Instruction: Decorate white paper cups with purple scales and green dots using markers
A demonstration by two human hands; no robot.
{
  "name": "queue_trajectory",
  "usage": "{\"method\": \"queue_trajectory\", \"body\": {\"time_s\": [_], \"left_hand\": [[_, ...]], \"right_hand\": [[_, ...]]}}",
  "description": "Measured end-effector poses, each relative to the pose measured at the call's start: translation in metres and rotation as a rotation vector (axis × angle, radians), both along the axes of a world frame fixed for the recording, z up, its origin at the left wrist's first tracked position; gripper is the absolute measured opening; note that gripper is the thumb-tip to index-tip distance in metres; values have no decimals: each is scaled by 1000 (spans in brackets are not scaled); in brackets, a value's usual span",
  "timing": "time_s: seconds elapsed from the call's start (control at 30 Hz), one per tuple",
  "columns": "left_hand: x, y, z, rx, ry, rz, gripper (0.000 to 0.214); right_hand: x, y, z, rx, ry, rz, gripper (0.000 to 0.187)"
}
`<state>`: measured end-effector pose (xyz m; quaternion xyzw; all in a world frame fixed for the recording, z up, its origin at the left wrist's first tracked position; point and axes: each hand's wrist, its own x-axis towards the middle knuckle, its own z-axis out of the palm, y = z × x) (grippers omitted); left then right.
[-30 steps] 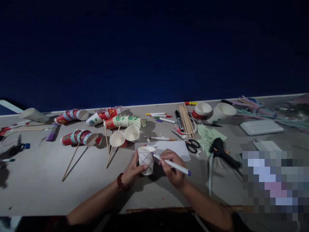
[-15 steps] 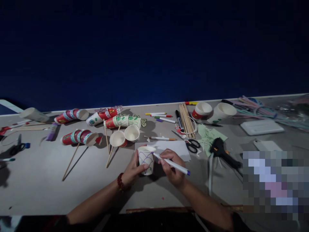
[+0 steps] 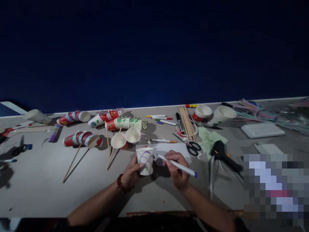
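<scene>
My left hand [image 3: 131, 172] is wrapped round a small white paper cup [image 3: 145, 160] with purple scale lines drawn on its side, held just above the grey table [image 3: 43, 190]. A red bead bracelet [image 3: 119, 183] sits on that wrist. My right hand [image 3: 177, 169] pinches a white marker with a purple cap [image 3: 178, 165]; its tip points left and stands a little apart from the cup. A white paper sheet [image 3: 169, 149] lies just behind both hands.
Decorated red and green cups on wooden sticks [image 3: 80, 139] lie left of centre, two open cups [image 3: 125, 138] behind my cup. Markers [image 3: 163, 120], skewers [image 3: 186, 124], scissors [image 3: 193, 148], a black glue gun [image 3: 223, 154], more cups [image 3: 212, 113] and straws [image 3: 256, 111] crowd the right.
The marker tip has come away from the cup and my right hand has shifted slightly right. My left hand has turned the cup a little.
</scene>
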<state>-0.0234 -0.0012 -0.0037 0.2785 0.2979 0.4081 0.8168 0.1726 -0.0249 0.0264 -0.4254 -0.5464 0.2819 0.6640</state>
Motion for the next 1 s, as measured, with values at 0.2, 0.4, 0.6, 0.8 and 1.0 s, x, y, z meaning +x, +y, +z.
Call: {"method": "queue_trajectory", "body": {"time_s": [0.2, 0.4, 0.6, 0.8, 1.0], "left_hand": [[1, 4, 0, -20, -188, -56, 83], [-9, 8, -10, -146, -234, -107, 67], [-12, 15, -1, -280, -291, -121, 62], [-10, 11, -6, -199, -266, -93, 73], [-18, 11, -17, -237, -212, -148, 67]], "right_hand": [[2, 3, -6, -110, 125, -60, 9], [4, 9, -9, -146, 164, -143, 10], [2, 15, -6, -136, 161, -99, 15], [-1, 17, -10, -171, 151, -67, 21], [0, 16, -11, -179, 151, -72, 23]]}}
